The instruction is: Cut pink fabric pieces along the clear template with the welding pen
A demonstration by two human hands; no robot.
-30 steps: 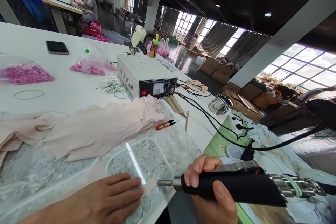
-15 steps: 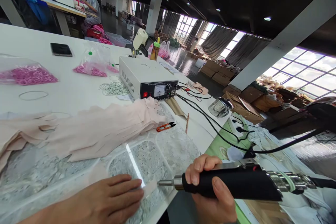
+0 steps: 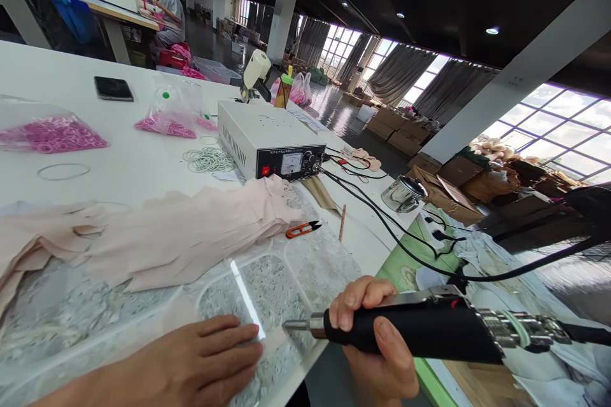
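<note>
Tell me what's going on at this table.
The person's right hand grips a black handheld tool, its metal tip right by the end of a pale fabric strip. The left hand lies flat over the strip's other end, on the grey marbled mat. Farther back lies a pile of pale pink fabric, with orange snips by its right end and a white box behind.

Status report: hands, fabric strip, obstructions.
Left hand on pale fabric strip. Right hand gripping black handpiece, metal tip at strip's end. Orange thread snips beyond, apart from both hands.
</note>
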